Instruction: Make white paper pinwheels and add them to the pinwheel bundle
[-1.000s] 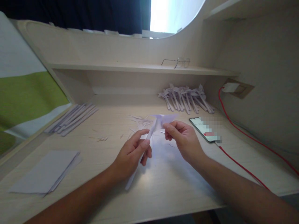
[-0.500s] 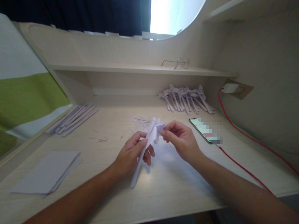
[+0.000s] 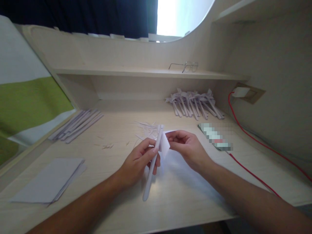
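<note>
- The left hand, just below the middle of the frame, is closed around a long white rolled-paper stick, thumb and forefinger pinching it near its upper end; the grip appears meant to keep the stick steady while its lower end slants down toward the pale wooden counter.
- The right hand, just right of centre, pinches a small folded white paper flap that touches the stick's top, seemingly so that it can be shaped against the stick.
- Both forearms come in from the bottom edge and converge at the centre, wrists raised off the counter.
- A heap of finished white paper pinwheel-like pieces lies upper right, and plain paper sticks lie at left.
- Flat white sheets sit lower left, apart from the hands.
</note>
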The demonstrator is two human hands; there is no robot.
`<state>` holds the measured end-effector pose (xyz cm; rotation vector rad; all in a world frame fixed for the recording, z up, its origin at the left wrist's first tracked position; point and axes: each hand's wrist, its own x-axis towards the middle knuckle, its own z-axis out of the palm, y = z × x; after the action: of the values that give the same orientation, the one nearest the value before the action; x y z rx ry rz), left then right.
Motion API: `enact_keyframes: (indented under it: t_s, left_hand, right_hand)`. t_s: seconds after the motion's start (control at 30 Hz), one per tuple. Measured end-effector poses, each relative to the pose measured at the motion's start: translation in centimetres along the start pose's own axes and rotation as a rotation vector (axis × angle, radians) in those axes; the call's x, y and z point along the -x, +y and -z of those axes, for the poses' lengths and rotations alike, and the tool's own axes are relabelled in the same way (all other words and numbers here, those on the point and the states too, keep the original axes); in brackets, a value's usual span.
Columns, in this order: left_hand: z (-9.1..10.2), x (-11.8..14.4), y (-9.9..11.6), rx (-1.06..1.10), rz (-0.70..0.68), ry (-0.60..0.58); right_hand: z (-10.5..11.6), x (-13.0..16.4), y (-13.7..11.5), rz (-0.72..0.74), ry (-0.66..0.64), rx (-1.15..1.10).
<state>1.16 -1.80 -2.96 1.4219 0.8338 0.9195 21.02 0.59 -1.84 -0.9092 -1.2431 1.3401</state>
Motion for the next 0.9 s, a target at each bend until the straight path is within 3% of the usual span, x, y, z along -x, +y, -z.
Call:
enact_keyframes:
  t_s: [0.17,0.57,0.7,0.8,0.9]
  left_hand:
    - [0.3,0.1,-0.1,-0.008,-0.031,-0.068]
    - [0.7,-0.1,0.3,0.037,-0.045,-0.136]
    - [0.7,0.0,0.4,0.039,-0.070,-0.148]
    - [0.9,0.2,0.8,0.012,-0.087,-0.111]
    - [1.2,0.4,1.3,-0.006,-0.148,0.018]
  right_hand:
    - [-0.1,0.2,-0.4,-0.022,-0.015,0.044]
    - [-0.2,0.4,-0.9,-0.042,-0.230,0.076]
    - [-0.3,0.4,-0.9,-0.028,-0.225,0.074]
    - [-0.2,0.2,-0.6,-0.040,-0.177,0.054]
    - [0.2,-0.2,0.0,-0.047,-0.130,-0.010]
